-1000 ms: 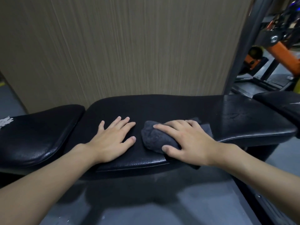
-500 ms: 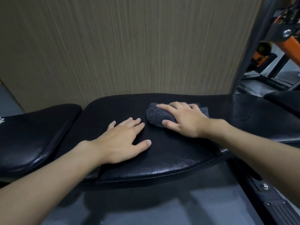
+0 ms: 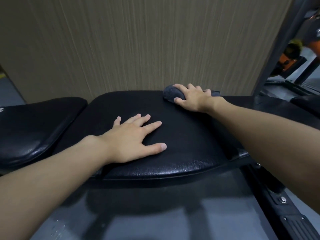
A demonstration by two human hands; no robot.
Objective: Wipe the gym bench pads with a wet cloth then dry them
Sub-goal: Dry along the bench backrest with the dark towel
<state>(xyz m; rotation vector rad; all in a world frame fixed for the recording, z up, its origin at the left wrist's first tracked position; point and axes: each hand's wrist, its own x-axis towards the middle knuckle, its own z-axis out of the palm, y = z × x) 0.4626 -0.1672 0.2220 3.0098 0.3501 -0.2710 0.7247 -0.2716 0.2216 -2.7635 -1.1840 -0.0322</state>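
**Cloth reaches the far edge of the pad**

The long black bench pad (image 3: 181, 139) fills the view, a shorter pad (image 3: 34, 125) beside it on the left. The left hand (image 3: 131, 141) lies flat on the long pad, fingers spread. The right hand (image 3: 192, 97) presses the bunched grey cloth (image 3: 171, 95) at the pad's far edge, fingers curled over it. The cloth looks soft and light, best held balled under the palm. A second ago it was at the near edge.
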